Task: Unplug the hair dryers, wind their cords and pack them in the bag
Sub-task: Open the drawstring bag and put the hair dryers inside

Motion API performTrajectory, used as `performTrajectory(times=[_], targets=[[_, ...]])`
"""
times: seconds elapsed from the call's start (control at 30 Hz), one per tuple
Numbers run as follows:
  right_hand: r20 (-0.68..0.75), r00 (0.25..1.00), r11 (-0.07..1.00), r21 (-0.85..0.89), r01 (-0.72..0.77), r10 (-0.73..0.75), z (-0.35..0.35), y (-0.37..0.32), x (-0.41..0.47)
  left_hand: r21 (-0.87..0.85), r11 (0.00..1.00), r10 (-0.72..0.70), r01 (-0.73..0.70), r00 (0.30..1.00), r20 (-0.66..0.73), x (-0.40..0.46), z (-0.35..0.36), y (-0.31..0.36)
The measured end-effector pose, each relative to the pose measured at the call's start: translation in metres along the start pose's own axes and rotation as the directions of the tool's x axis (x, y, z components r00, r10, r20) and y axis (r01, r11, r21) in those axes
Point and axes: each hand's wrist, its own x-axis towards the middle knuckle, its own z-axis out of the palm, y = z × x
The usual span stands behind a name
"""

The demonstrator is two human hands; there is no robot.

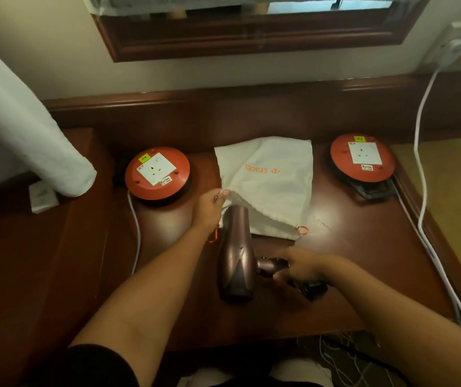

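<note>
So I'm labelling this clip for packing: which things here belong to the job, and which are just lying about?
Part of the job:
- hair dryer, right hand gripping its handle
- white bag, left hand pinching its mouth open
- two red socket reels, nothing plugged in

Lying about:
- rolled white towel
- small white box
- white wall cable

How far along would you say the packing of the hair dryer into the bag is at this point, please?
Done: both sockets show nothing plugged in, and a dark bundle, probably the wound cord, sits by the handle. In hand: the left hand lifts the edge of the white bag open while the right hand holds the hair dryer, its nose just at the opening. Left: sliding it fully in. No second dryer is visible.
</note>
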Motion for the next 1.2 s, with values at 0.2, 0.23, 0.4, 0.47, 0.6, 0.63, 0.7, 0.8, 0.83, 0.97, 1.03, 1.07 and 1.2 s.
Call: performTrajectory(times=[0.2, 0.23, 0.4, 0.47, 0.6, 0.63, 0.7, 0.8, 0.83, 0.97, 1.03, 1.07, 1.2], targets=[[-0.07, 0.998, 0.996, 0.094, 0.0, 0.007, -0.028, -0.007, 0.013, 0.276, 0.946, 0.154, -0.17, 0.985, 0.076, -0.012, -0.007, 0.005], [-0.082, 0.997, 0.994, 0.105, 0.003, 0.006, -0.032, -0.008, 0.016, 0.314, 0.93, 0.17, -0.189, 0.982, 0.089, -0.014, -0.008, 0.004], [-0.159, 0.987, 0.985, 0.171, 0.033, -0.005, -0.042, -0.01, 0.037, 0.396, 0.887, 0.221, -0.236, 0.972, 0.085, -0.028, -0.019, -0.001], [-0.21, 0.978, 0.982, 0.184, 0.05, -0.01, -0.042, -0.011, 0.046, 0.406, 0.881, 0.231, -0.241, 0.97, 0.074, -0.034, -0.023, -0.002], [-0.336, 0.942, 0.973, 0.215, 0.081, -0.005, -0.045, -0.013, 0.06, 0.417, 0.868, 0.274, -0.27, 0.96, 0.052, -0.044, -0.026, -0.003], [-0.366, 0.931, 0.97, 0.228, 0.089, 0.001, -0.045, -0.014, 0.063, 0.413, 0.874, 0.263, -0.257, 0.964, 0.042, -0.046, -0.025, -0.004], [-0.434, 0.901, 0.961, 0.258, 0.097, 0.025, -0.046, -0.015, 0.069, 0.375, 0.904, 0.201, -0.204, 0.978, 0.045, -0.053, -0.023, -0.003], [-0.527, 0.846, 0.95, 0.297, 0.093, 0.082, -0.046, -0.018, 0.08, 0.398, 0.874, 0.254, -0.279, 0.96, 0.116, -0.062, -0.013, -0.004], [-0.543, 0.833, 0.942, 0.322, 0.094, 0.102, -0.045, -0.02, 0.085, 0.392, 0.874, 0.26, -0.287, 0.958, 0.121, -0.064, -0.01, -0.003], [-0.552, 0.816, 0.906, 0.415, 0.091, 0.171, -0.042, -0.033, 0.099, 0.398, 0.874, 0.255, -0.278, 0.96, 0.112, -0.062, -0.004, 0.004], [-0.561, 0.809, 0.896, 0.431, 0.105, 0.175, -0.038, -0.04, 0.106, 0.407, 0.876, 0.247, -0.259, 0.965, 0.083, -0.057, -0.005, 0.005], [-0.566, 0.805, 0.891, 0.44, 0.112, 0.178, -0.036, -0.042, 0.11, 0.408, 0.88, 0.238, -0.243, 0.969, 0.065, -0.054, -0.006, 0.004], [-0.609, 0.76, 0.868, 0.48, 0.128, 0.225, -0.03, -0.053, 0.125, 0.422, 0.881, 0.227, -0.216, 0.974, 0.025, -0.044, -0.01, 0.004]])
